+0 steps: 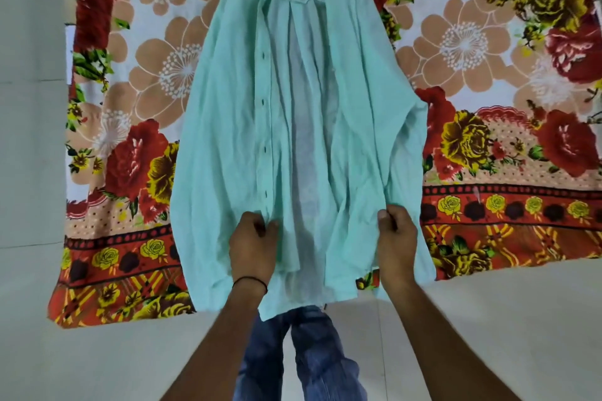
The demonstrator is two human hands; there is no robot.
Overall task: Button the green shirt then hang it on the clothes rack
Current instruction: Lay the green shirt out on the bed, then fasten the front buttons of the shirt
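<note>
A pale green shirt (228,114) lies spread on a flowered bedsheet, collar away from me, hem over the near edge. Its front is open, and the thin inner back panel shows down the middle. The left front panel carries a strip with several buttonholes or buttons. My left hand (254,244) pinches that strip near the hem. My right hand (395,234) grips the right front panel's lower part. The two panels lie apart.
The flowered sheet (488,58) in red, yellow and peach covers a bed that fills the upper view. A pale floor (488,335) lies below it, and my legs in blue jeans (309,358) stand at the bed's near edge. No clothes rack is in view.
</note>
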